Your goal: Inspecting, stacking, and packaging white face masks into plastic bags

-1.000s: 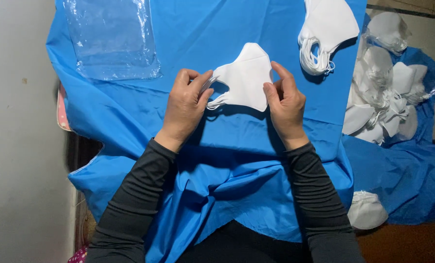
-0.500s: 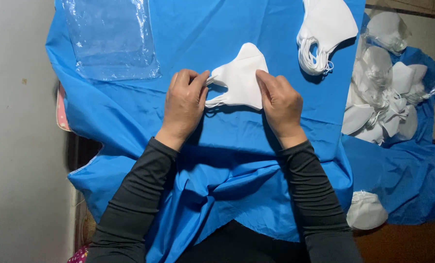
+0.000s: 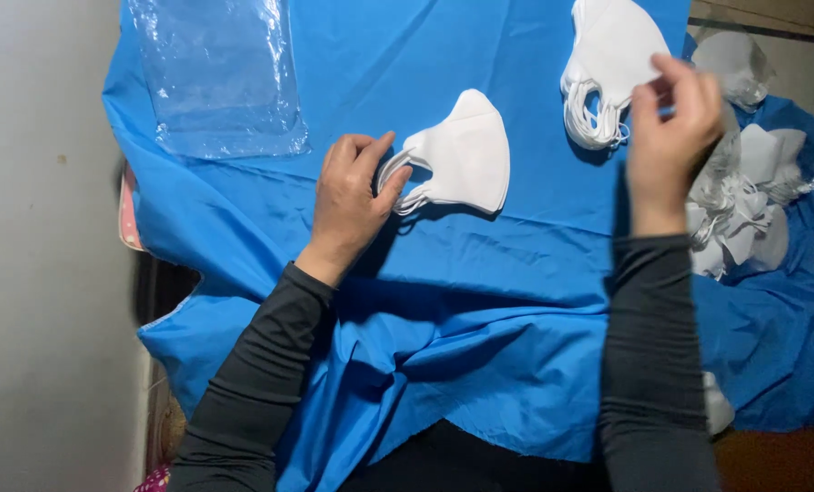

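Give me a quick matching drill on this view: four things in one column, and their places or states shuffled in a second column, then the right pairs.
Things:
1. folded white mask
2. stack of white masks
3. clear plastic bag
4. right hand

Places or states:
A. lying flat at the top left of the blue cloth
B. raised off the cloth, in front of the masks on the right
C. touched at its ear loops by the left hand
D. at the top edge, loops hanging toward the person

Pairs: 1-C, 2-D, 3-A, 4-B
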